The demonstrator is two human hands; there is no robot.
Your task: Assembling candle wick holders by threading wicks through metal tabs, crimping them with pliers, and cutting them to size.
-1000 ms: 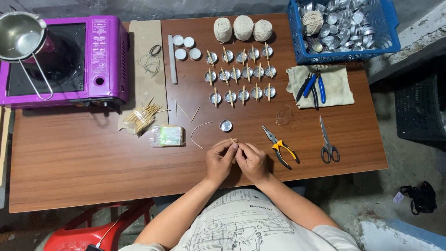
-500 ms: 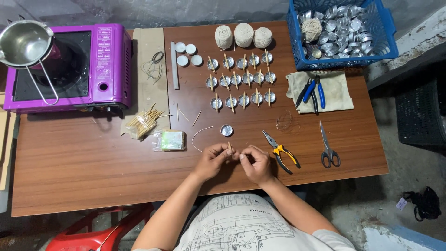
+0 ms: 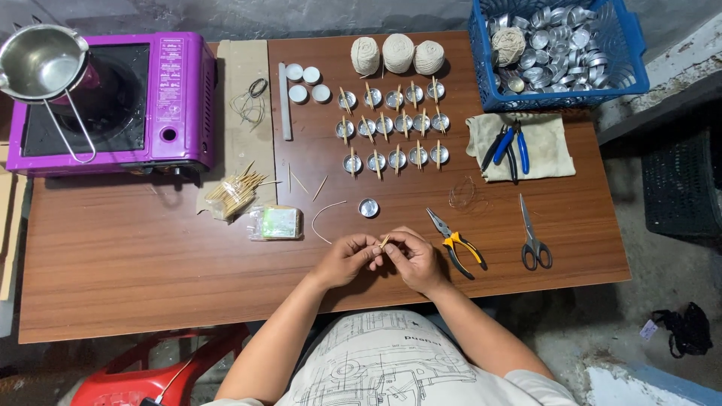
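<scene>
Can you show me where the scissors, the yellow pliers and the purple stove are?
scissors (image 3: 533, 240): head view, on the crossing of the blades.
yellow pliers (image 3: 453, 240): head view, near the pivot.
purple stove (image 3: 180, 98): head view, on its right panel.

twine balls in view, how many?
4: three in a row at the table's far edge, one in the blue basket. More may hide under the cups.

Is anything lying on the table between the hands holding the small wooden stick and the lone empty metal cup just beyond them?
Nothing visible does. The left hand and right hand pinch the small wooden stick together, and only bare brown wooden table lies between them and the lone round metal cup. The yellow-handled pliers lie off to the right.
</scene>
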